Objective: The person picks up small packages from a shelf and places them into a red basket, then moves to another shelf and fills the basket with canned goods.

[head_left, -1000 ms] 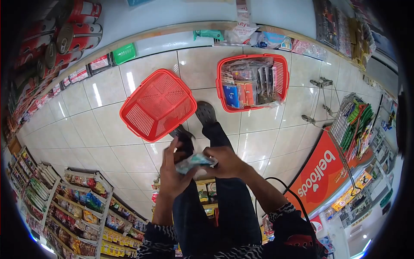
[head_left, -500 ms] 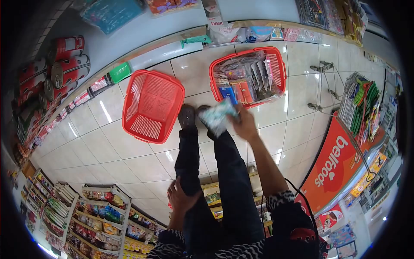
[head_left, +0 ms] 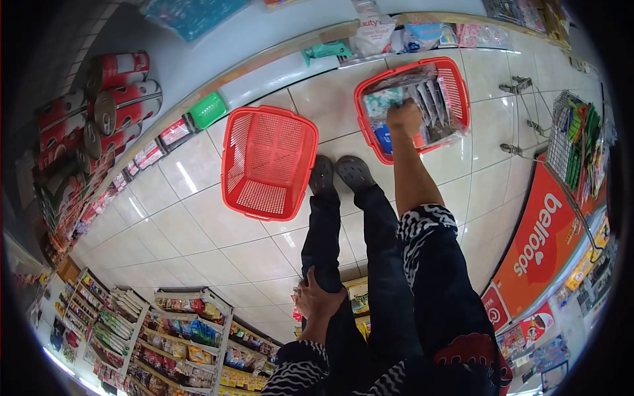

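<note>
My right hand [head_left: 404, 119] is down in the right red basket [head_left: 464, 89], its fingers closed on a teal-and-white plastic packet [head_left: 381, 103]. The fingertips are partly hidden behind the hand itself. Beside the packet are several clear-wrapped packs [head_left: 436, 104] and a blue pack [head_left: 383, 136]. My left hand [head_left: 319, 295] rests on my left knee with its fingers apart and holds nothing. Left of my shoes stands a second red basket [head_left: 271, 148] with nothing in it.
A shelf edge [head_left: 284, 51] runs along the far side, with red-labelled cans [head_left: 125, 105] and a green plastic basket [head_left: 208, 110]. A wire rack [head_left: 561, 135] and a red "belfoods" panel [head_left: 535, 231] stand right. Stocked snack shelves [head_left: 185, 336] are at lower left.
My right hand has carried the teal-and-white packet from above my shoes into the right basket. My left hand stays on the knee. The whole view has shifted, so the baskets appear farther right.
</note>
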Demonstrator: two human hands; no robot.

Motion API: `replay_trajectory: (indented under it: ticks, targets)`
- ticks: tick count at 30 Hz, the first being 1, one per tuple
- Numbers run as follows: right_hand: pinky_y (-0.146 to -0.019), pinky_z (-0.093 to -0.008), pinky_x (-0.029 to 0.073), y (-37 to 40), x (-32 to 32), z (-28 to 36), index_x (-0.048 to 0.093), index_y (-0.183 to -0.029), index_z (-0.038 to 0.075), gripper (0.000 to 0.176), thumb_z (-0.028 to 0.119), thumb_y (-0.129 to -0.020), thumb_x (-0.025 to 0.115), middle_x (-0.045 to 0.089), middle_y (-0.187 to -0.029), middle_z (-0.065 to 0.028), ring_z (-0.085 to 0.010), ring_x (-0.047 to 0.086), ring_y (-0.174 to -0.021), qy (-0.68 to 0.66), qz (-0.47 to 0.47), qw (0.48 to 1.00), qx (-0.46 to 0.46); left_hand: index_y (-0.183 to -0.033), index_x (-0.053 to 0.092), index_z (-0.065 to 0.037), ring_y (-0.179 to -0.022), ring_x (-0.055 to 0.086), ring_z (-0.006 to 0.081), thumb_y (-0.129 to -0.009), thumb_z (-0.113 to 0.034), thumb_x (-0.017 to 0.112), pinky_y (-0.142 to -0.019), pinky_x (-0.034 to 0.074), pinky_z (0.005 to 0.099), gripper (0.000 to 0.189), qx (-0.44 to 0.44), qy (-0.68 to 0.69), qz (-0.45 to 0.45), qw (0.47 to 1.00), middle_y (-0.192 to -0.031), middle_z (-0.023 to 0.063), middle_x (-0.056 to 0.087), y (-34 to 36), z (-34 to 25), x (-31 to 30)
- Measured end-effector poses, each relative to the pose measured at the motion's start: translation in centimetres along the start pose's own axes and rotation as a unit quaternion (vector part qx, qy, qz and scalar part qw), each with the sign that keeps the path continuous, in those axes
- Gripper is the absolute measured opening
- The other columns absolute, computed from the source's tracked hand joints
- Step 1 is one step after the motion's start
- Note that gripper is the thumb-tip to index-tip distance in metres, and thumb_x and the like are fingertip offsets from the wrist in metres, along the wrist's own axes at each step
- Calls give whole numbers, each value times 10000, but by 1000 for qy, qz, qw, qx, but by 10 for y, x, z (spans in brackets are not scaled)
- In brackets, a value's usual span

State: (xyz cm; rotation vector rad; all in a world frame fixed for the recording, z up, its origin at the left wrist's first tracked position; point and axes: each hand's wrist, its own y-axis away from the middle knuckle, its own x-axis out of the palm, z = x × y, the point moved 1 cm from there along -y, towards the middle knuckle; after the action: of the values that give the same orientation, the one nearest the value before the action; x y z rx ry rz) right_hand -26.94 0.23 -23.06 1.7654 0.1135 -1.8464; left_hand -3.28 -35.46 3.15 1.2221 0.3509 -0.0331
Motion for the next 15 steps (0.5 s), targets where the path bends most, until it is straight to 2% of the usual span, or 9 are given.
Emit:
replay_trajectory:
  ticks: [3,4,6,8,10,11,12,14,15]
  targets:
    - [-862,-591,606,7,0,-5,690,-1135,15,304,204,-899,723,713,-1149,-267,-480,732,-1020,8,-51,999,4,-1639,336,-258,-1310,635,368,-674,-551,896,-1127,505,489,1154,6,-7,-9,1000,-1420,184,597,-1,-1,3]
    - [-862,-591,606,7,2,-6,690,-1135,15,304,204,-899,723,713,-1149,-267,-480,732,-1020,8,-54,998,0,-1646,324,-257,-1329,620,378,-683,-561,890,-1137,496,498,1157,-5,-10,14,1000,-1436,194,586,-2,0,5]
    - [-878,-585,605,5,12,-11,681,-1134,18,302,180,-891,756,715,-1129,-273,-494,723,-1037,-5,7,990,-142,-1653,311,-257,-1347,606,388,-693,-570,885,-1148,486,507,1161,-15,-9,36,999,-1452,204,574,-4,-1,7]
    - [-895,-586,601,-1,25,-12,639,-1195,21,373,176,-887,782,672,-1181,-297,-505,706,-1085,-1,18,986,-164,-1686,239,-293,-1428,536,449,-699,-588,875,-1168,458,546,1211,-28,-8,79,996,-1583,265,448,-2,-4,5]
    - [-894,-584,601,11,15,-5,569,-1277,17,474,202,-897,782,595,-1277,-316,-515,690,-1104,-20,-47,995,-88,-1687,240,-289,-1399,556,451,-697,-592,878,-1157,464,548,1217,-20,-7,69,997,-1559,255,467,3,-8,0]
    - [-878,-584,599,25,-19,21,496,-1346,9,566,185,-892,787,527,-1326,-314,-511,681,-1096,-12,3,999,-45,-1688,240,-285,-1371,576,453,-695,-595,881,-1145,470,549,1222,-11,-10,60,998,-1535,246,486,5,-9,-1]
    - [-878,-584,599,38,-35,37,496,-1346,9,566,185,-892,787,527,-1326,-314,-511,681,-1096,-11,3,999,-47,-1688,240,-285,-1371,576,453,-695,-595,881,-1145,470,549,1222,-11,-8,62,998,-1535,246,486,5,-7,2]
    - [-803,-542,610,55,-62,68,573,-1279,19,485,143,-868,799,590,-1229,-245,-448,713,-999,-69,-138,964,-218,-1687,244,-275,-1358,580,437,-688,-595,888,-1128,478,545,1231,-3,2,41,999,-1459,230,533,3,-6,11]
    - [-757,-518,604,64,-74,83,609,-1226,29,430,134,-858,804,608,-1179,-212,-416,717,-948,-118,-167,940,-274,-1687,244,-275,-1358,580,437,-688,-595,888,-1128,478,545,1231,-2,6,46,999,-1459,230,533,7,-9,7]
